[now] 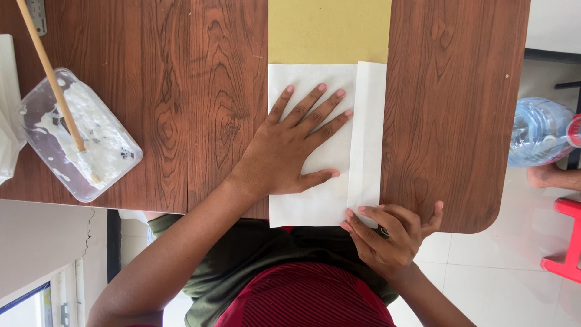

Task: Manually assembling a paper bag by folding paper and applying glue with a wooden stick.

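Left hand (pixel 290 142) lies flat with fingers spread, palm pressing down on a white rectangular paper sheet (pixel 311 181) — gripping nothing. Right hand (pixel 387 233) pinches the near end of the sheet's folded-over strip (pixel 368 139) at the table's front edge, fingertips on the crease. The sheet rests on a dark wood-grain table (pixel 181 109), its far edge overlapping a tan cardboard piece (pixel 330 30). Well to the left stands a clear plastic tub of white paste (pixel 78 136) with a wooden stick (pixel 51 75) leaning in it — a clear plastic bottle (pixel 538 130) shows beyond the right edge.

Both hands (pixel 290 148) on folded white paper (pixel 315 200)
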